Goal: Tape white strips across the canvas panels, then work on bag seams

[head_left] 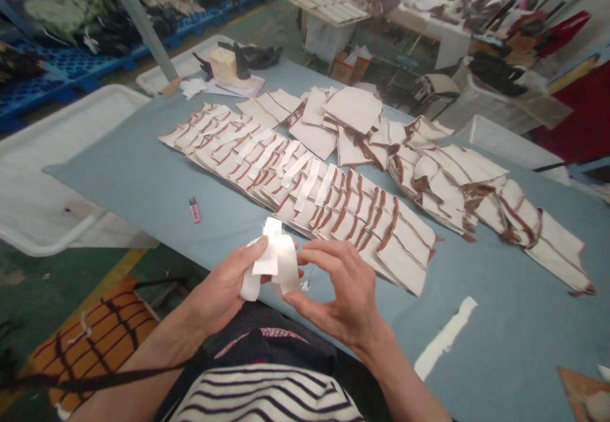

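Note:
My left hand (223, 285) is closed round a small bundle of white strips (274, 260), thumb on top, held just above the table's near edge. My right hand (340, 292) pinches one strip of the same bundle between thumb and fingertips. Beyond my hands, a long overlapping row of cream fabric pieces with brown edging (305, 183) lies across the blue-grey table (143, 180). Several white strips (312, 180) lie on the pieces in the middle of that row.
More cream pieces lie heaped at the back (352, 117) and right (467, 180). A pink lighter (194, 209) lies left of the row. One long white strip (445, 339) lies at the right. White tubs (42, 161) stand left. An orange patterned thing (95, 339) sits on the floor.

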`<state>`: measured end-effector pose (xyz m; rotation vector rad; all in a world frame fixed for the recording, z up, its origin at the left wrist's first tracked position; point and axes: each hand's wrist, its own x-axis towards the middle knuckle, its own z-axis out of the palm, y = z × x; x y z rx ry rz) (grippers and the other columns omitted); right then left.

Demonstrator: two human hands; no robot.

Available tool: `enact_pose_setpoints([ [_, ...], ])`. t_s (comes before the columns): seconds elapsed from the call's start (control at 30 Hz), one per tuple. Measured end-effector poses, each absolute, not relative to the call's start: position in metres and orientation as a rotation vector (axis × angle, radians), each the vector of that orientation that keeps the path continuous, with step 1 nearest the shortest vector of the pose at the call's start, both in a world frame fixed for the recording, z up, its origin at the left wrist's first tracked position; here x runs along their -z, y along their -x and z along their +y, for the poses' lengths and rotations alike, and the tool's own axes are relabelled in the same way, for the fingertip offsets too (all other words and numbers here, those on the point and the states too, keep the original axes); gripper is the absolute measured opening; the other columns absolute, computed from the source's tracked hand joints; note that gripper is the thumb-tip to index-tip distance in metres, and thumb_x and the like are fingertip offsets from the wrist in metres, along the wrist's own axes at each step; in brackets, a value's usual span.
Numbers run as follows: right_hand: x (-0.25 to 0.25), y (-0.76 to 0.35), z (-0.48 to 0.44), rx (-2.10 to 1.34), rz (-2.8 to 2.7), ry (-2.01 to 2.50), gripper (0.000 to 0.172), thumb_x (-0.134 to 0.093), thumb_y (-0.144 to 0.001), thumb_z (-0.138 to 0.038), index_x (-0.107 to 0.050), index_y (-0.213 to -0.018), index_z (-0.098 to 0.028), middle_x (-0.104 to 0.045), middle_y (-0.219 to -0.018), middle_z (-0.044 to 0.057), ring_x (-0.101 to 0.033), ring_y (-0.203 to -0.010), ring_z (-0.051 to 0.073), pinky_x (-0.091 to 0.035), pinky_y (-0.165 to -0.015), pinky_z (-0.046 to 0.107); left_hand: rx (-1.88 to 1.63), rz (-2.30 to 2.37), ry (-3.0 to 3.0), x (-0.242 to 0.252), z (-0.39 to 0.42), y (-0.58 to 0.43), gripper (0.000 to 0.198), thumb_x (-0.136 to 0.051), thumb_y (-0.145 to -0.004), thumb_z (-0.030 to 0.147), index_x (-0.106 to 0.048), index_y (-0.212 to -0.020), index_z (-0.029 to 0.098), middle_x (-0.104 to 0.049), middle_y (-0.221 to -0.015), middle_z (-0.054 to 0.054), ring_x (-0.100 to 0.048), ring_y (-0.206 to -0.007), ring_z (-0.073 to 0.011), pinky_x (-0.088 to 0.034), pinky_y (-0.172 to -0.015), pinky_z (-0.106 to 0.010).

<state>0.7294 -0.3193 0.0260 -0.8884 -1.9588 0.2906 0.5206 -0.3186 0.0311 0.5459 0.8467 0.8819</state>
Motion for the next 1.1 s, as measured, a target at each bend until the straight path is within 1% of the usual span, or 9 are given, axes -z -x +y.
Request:
enact_pose_setpoints([
  [0.07,-0.029,-0.720,-0.322,-0.170,-2.002,0.840,0.040,-0.082,-0.099,-0.047,-0.069,-0.127,-0.023,-0.081,-0.114,0.012,-0.074,-0.104,0.026,-0.057,-0.093,0.038,-0.935,0.883,-0.619,-0.030,-0.318,-0.525,0.050,-0.084,-0.090,0.062,-0.083,-0.099,0.013,-0.086,-0.093,-0.009,-0.074,-0.081,-0.0225,-0.060,-0.078,-0.029],
  [0.13,-0.029,-0.714,-0.319,-0.084,-2.019,0.850,0.033,-0.078,-0.103,-0.046,-0.069,-0.124,-0.022,-0.082,-0.110,0.011,-0.073,-0.098,0.024,-0.056,-0.090,0.037,-0.957,0.927,-0.709,-0.028,-0.318,-0.528,0.048,-0.080,-0.095,0.061,-0.082,-0.099,0.014,-0.084,-0.094,-0.007,-0.070,-0.083,-0.0208,-0.057,-0.078,-0.027],
  [0.27,-0.027,-0.711,-0.313,-0.135,-2.022,0.787,0.005,-0.066,-0.108,-0.027,-0.071,-0.109,-0.026,-0.082,-0.096,0.004,-0.071,-0.083,0.020,-0.052,-0.079,0.037,-0.836,1.041,-1.002,-0.023,-0.322,-0.525,0.059,-0.063,-0.103,0.069,-0.081,-0.112,0.014,-0.081,-0.104,-0.009,-0.067,-0.098,-0.0257,-0.056,-0.085,-0.031],
  [0.4,-0.030,-0.715,-0.316,-0.614,-1.725,0.888,0.017,-0.066,-0.106,-0.023,-0.067,-0.089,-0.026,-0.076,-0.084,0.002,-0.069,-0.075,0.018,-0.052,-0.074,0.035,-0.755,1.185,-1.217,-0.022,-0.332,-0.515,0.072,-0.051,-0.103,0.080,-0.083,-0.116,0.017,-0.078,-0.099,-0.008,-0.065,-0.103,-0.0300,-0.056,-0.093,-0.034],
  [0.53,-0.031,-0.718,-0.317,-0.997,-1.355,1.029,0.027,-0.069,-0.103,-0.035,-0.064,-0.080,-0.025,-0.068,-0.078,0.001,-0.062,-0.069,0.018,-0.049,-0.065,0.032,-0.672,1.140,-1.352,-0.030,-0.337,-0.514,0.064,-0.049,-0.107,0.073,-0.087,-0.111,0.021,-0.077,-0.094,-0.006,-0.066,-0.098,-0.0289,-0.052,-0.106,-0.035],
  [0.6,-0.031,-0.719,-0.315,-1.005,-1.297,1.072,0.026,-0.071,-0.101,-0.036,-0.064,-0.079,-0.025,-0.068,-0.077,0.001,-0.061,-0.070,0.018,-0.049,-0.067,0.032,-0.597,1.051,-1.436,-0.035,-0.335,-0.518,0.061,-0.047,-0.109,0.067,-0.088,-0.108,0.023,-0.079,-0.097,-0.005,-0.066,-0.096,-0.0282,-0.051,-0.107,-0.035],
  [0.73,-0.036,-0.720,-0.308,-0.905,-1.345,1.153,0.020,-0.071,-0.096,-0.031,-0.066,-0.077,-0.024,-0.069,-0.073,0.000,-0.061,-0.070,0.017,-0.049,-0.068,0.031,-0.537,0.923,-1.493,-0.041,-0.332,-0.525,0.059,-0.041,-0.112,0.058,-0.087,-0.105,0.022,-0.084,-0.100,-0.005,-0.068,-0.092,-0.0269,-0.055,-0.099,-0.033],
  [0.87,-0.040,-0.720,-0.300,-0.910,-1.367,1.211,0.019,-0.070,-0.095,-0.032,-0.067,-0.078,-0.023,-0.068,-0.071,-0.001,-0.059,-0.067,0.016,-0.049,-0.068,0.030,-0.515,0.955,-1.523,-0.042,-0.332,-0.526,0.060,-0.040,-0.113,0.057,-0.086,-0.099,0.021,-0.083,-0.095,-0.005,-0.068,-0.089,-0.0257,-0.054,-0.093,-0.030],
  [1.1,-0.032,-0.731,-0.278,-0.926,-1.150,1.301,0.045,-0.073,-0.094,-0.062,-0.053,-0.078,-0.025,-0.054,-0.066,-0.005,-0.049,-0.062,0.014,-0.045,-0.060,0.027,-0.457,0.913,-1.562,-0.020,-0.341,-0.522,0.066,-0.035,-0.114,0.057,-0.083,-0.086,0.020,-0.078,-0.083,-0.005,-0.066,-0.078,-0.0228,-0.052,-0.081,-0.027],
])
